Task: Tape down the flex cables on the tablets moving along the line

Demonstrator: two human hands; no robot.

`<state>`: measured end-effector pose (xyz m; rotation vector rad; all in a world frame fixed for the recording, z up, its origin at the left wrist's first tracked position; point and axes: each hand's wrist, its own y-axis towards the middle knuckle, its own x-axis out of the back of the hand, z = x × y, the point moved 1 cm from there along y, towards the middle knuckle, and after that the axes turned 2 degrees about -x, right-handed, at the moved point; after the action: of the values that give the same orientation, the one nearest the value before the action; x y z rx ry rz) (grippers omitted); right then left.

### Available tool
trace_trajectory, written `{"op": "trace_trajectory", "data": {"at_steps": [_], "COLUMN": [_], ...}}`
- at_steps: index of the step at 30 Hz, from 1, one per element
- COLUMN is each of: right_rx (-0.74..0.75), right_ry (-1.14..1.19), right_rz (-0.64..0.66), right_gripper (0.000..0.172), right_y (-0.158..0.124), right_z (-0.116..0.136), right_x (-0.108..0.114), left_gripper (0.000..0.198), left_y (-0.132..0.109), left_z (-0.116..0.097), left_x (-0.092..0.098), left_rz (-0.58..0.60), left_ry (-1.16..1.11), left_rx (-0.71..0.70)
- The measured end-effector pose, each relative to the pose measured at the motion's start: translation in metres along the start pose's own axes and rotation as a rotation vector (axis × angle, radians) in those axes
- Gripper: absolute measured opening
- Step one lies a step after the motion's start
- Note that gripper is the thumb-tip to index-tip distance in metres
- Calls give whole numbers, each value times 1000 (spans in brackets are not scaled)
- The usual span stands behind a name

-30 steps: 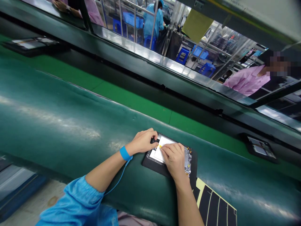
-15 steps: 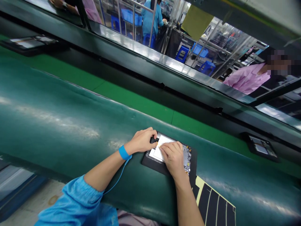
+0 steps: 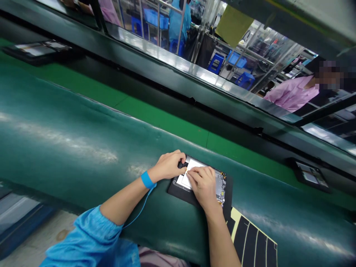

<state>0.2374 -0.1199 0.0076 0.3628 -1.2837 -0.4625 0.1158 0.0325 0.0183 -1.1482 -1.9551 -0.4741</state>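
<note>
An opened tablet (image 3: 219, 181), its circuit board showing along the right side, lies on a black pad (image 3: 180, 195) on the green bench. A white flat panel (image 3: 185, 180) covers its left part. My left hand (image 3: 170, 165) wears a blue wrist strap (image 3: 148, 180) with a cord. Its thumb and fingers are curled together at the tablet's left edge, around a small dark patch I cannot make out. My right hand (image 3: 203, 183) rests over the white panel, fingertips pinched together close to the left thumb. Whatever lies between those fingertips is hidden.
Right of my right forearm lies a yellow sheet with black strips (image 3: 254, 241). Beyond the bench edge runs a green conveyor belt (image 3: 167, 118) carrying another opened tablet (image 3: 310, 174) at right and one more (image 3: 41, 50) at far left. A person in pink (image 3: 294, 92) is across the line.
My right fingertips have shifted slightly left over the white panel, nearer my left thumb. The tablets on the belt have moved a little to the right. My left hand barely differs.
</note>
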Motion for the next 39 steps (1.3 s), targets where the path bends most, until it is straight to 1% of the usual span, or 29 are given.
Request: {"op": "trace_trajectory", "data": {"at_steps": [2,9,14,19,23,27,29,32,35,37,39], "right_rx": [-6,8,33,101,170,197,170,108,39,22,46], "right_ry": [-27,-172,-294,-383,-408,-398,-355,-217,-86,-64,-83], "right_rz": [43,161,216,294,363,420,435,451,411,366,354], "right_gripper": [13,22,27,30,30,33,35,38,38,37,36], "right_y": [-2,-5,-5,1,9,10,8,3,1,0,0], "right_z": [0,5,13,23,27,22,16,4,-6,-10,-11], "right_x": [1,5,6,9,10,15,19,22,22,21,20], "left_gripper": [15,16,14,10,9,9,9,11,12,12,11], "left_y": [1,2,4,6,5,4,4,5,5,6,6], "left_z": [2,3,7,10,9,9,9,10,11,12,12], "left_x": [0,-3,0,3,4,3,3,2,2,3,3], "left_rz": [-1,-14,9,22,17,12,7,3,4,4,4], "left_ry": [-10,-45,-86,-113,-123,-130,-131,-131,-131,-131,-133], "left_rx": [0,0,-22,-40,-43,-49,-51,-55,-62,-64,-65]}}
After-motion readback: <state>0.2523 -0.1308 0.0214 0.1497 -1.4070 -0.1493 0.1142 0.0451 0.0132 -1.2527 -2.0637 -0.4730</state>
